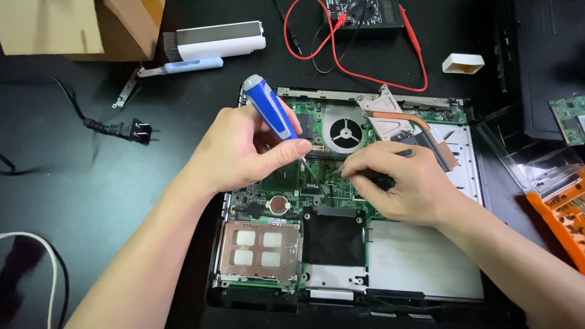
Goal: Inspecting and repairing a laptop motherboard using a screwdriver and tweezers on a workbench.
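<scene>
An opened laptop base (420, 262) lies on the black table, its green circuit board (286, 183), round fan (345, 131) and copper heat pipe (420, 125) exposed. My left hand (244, 149) grips a blue and grey screwdriver (271, 113), tilted with its thin shaft (317, 180) pointing down onto the board's middle. My right hand (396, 180) rests on the board just right of the tip, fingers pinched together near the shaft; whether they hold something small I cannot tell.
A multimeter (365, 12) with red and black leads sits at the back. A white and blue brush tool (210, 42), a power plug (137, 131), a small white cap (463, 63), an orange parts tray (563, 207) at the right and a cardboard box (79, 27) at the back left surround the laptop.
</scene>
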